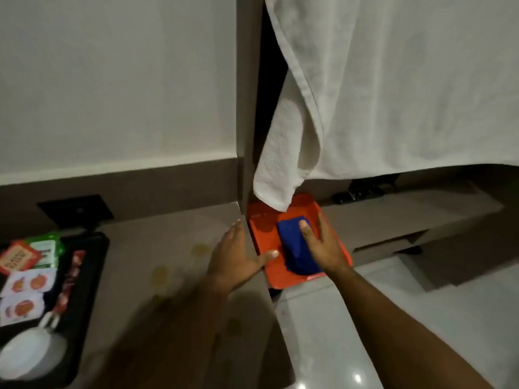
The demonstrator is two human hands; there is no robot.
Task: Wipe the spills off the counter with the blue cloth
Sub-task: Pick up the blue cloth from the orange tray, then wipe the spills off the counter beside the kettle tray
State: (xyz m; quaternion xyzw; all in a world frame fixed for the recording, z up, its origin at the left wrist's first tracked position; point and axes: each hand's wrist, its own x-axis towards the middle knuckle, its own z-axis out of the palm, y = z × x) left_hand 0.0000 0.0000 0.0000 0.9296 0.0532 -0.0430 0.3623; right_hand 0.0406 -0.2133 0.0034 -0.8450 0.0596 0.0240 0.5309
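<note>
A folded blue cloth (295,245) lies in an orange tray (265,234) that juts past the right end of the brown counter (174,234). My right hand (325,245) lies on the cloth's right side, thumb on top and fingers down its far side. My left hand (238,256) rests flat at the counter's right edge, fingers spread, thumb touching the tray's left rim. Yellowish spills (200,249) (160,274) dot the counter to the left of my left hand.
A black tray (87,279) at the left holds sachets and a white cup (31,352). A white towel (365,94) hangs over the orange tray's far end. A black wall socket (75,210) sits at the back, a remote (356,193) on the ledge to the right.
</note>
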